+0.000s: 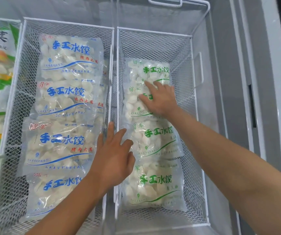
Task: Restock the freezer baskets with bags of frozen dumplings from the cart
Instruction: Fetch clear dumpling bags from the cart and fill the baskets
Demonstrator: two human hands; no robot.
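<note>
Head view looks down into a grey freezer (221, 39) holding white wire baskets side by side. Low centre, the left hand (114, 155) hovers with fingers spread over the rims between the blue-print basket (24, 31) and the green-print basket (199, 116). Farther up, the right hand (160, 99) presses flat, fingers straight, on the second green-print dumpling bag (134, 106) from the far end. Bare mesh lies beyond the farthest bag. Blue-print bags (65, 99) fill the left basket.
</note>
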